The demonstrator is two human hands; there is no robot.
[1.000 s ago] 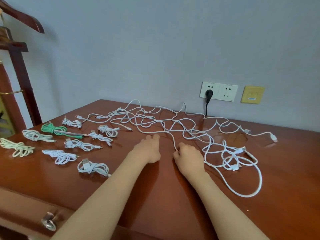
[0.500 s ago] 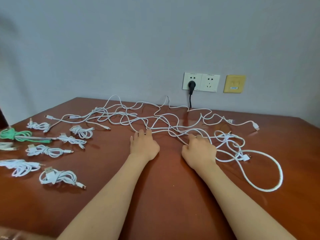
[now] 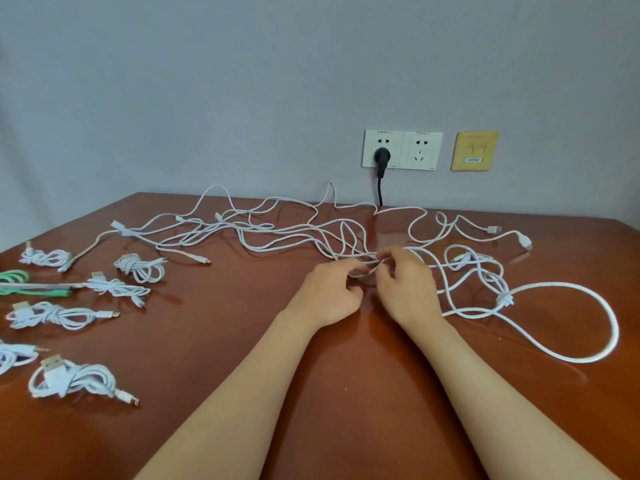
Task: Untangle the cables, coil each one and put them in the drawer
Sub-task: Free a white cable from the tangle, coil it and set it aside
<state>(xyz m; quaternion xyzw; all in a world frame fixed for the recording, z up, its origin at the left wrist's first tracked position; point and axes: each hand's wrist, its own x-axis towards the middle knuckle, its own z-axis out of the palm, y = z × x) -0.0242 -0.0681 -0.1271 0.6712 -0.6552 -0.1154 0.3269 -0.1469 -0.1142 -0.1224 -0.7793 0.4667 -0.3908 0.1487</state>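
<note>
A tangle of white cables (image 3: 277,233) sprawls across the far half of the brown table (image 3: 242,341). A thicker white cable (image 3: 613,327) loops out to the right. My left hand (image 3: 329,296) and my right hand (image 3: 408,289) are close together at the near edge of the tangle. Each pinches white strands of the tangle between curled fingers. Several coiled white cables lie at the left, among them one near the front (image 3: 76,379) and one further back (image 3: 140,268). A coiled green cable (image 3: 14,282) lies at the left edge. No drawer is in view.
A wall socket (image 3: 401,150) with a black plug (image 3: 382,157) and its black cord sits on the grey wall behind the table. A yellow wall plate (image 3: 474,150) is to its right.
Both hands lay flat on the table beside the tangle; now they have come together and pinch strands. My head has turned right, so the drawer handle and wooden stand left the view.
</note>
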